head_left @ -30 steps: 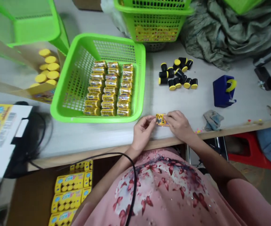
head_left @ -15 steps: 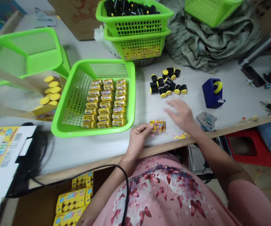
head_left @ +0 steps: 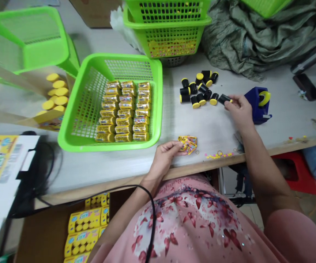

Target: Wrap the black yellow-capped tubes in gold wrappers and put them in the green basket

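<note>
My left hand point(head_left: 169, 150) rests near the table's front edge, thumb and fingers pinching a small fanned bunch of yellow printed labels point(head_left: 189, 144). Farther right, my right hand point(head_left: 239, 110) is closed on the end of a small black canister point(head_left: 224, 99) with a yellow lid. That canister lies at the right side of a loose group of similar black canisters point(head_left: 202, 98). Just beyond my right hand stands a blue tape dispenser point(head_left: 256, 106). Tiny yellow and pink bits point(head_left: 218, 155) and thin rings lie between my hands at the edge.
A green basket point(head_left: 159, 102) at left holds rows of yellow wrapped canisters point(head_left: 124, 121). Stacked green baskets point(head_left: 171, 25) and a grey-green woven sack point(head_left: 259, 40) stand behind. A black cable point(head_left: 153, 208) crosses before my body. Below the table, a carton holds yellow packs point(head_left: 83, 222).
My right hand has moved right and away from me, and its fingers have closed on a black canister. The labels in my left hand are more fanned out. The camera has tilted down.
</note>
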A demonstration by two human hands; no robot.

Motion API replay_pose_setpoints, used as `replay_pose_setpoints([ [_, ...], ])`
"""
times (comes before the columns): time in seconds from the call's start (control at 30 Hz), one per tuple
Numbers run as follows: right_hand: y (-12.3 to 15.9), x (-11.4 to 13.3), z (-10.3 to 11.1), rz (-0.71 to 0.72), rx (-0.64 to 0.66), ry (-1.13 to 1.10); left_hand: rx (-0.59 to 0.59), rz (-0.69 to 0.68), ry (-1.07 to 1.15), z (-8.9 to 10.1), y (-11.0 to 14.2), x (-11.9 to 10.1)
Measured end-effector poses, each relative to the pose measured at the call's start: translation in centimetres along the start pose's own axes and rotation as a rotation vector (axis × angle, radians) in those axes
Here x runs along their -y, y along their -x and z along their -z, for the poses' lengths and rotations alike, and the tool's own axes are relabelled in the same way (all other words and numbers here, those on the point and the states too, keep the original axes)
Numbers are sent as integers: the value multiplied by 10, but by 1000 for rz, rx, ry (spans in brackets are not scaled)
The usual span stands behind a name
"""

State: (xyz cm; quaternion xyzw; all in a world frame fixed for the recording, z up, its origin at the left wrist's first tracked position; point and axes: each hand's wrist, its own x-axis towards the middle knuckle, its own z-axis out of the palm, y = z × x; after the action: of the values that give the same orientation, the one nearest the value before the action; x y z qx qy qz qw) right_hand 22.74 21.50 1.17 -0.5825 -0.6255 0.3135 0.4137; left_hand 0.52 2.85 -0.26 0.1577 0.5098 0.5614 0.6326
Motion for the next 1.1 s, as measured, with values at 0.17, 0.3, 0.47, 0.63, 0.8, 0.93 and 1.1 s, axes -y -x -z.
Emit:
replay_pose_setpoints([
  [0.17, 63, 42, 8, -86, 598, -448, 9, 30, -34, -1, 3, -2],
  [0.3, 79, 52, 2, -141, 740, -513, 17, 72, -31, 0, 4, -2],
  [0.47, 75, 49, 0, -124, 791, -466, 5, 68, -21, 1, 4, -3],
  [0.63, 77, 49, 0, -45, 835, -366, 4, 58, 7, 2, 4, -2],
  [0.8, 81, 50, -4, 65, 814, -273, 26, 51, 34, 0, 1, -1],
  [0.93, 86, 53, -11, 130, 800, -262, 52, 45, 49, -3, -1, -1],
  [1.1, 91, 58, -14, 223, 777, -229, 59, 5, -3, -2, -1, 0],
])
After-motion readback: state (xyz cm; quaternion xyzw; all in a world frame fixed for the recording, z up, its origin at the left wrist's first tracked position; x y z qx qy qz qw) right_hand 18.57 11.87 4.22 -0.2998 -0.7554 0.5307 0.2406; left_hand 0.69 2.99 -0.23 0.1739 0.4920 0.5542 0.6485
